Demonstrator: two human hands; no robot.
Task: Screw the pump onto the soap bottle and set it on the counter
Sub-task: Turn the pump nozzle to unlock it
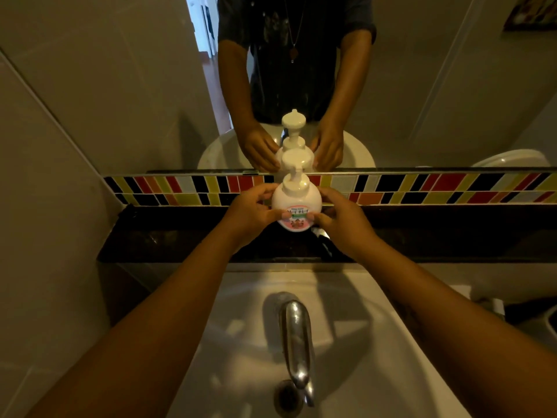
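A round white soap bottle point(296, 200) with a pink label stands upright on the dark counter point(168, 239), close to the tiled strip under the mirror. Its white pump point(297, 164) sits on the bottle's neck. My left hand point(251, 211) wraps the bottle's left side, thumb on the label. On the right side my right hand point(342, 217) does the same. I cannot tell whether the bottle's base touches the counter.
A white sink basin point(361, 342) with a chrome tap point(297, 342) and a drain point(286, 395) lies below the counter. A multicoloured tile strip point(437, 188) and a mirror point(120, 86) rise behind, reflecting the bottle and both hands. Grey walls close in on the left.
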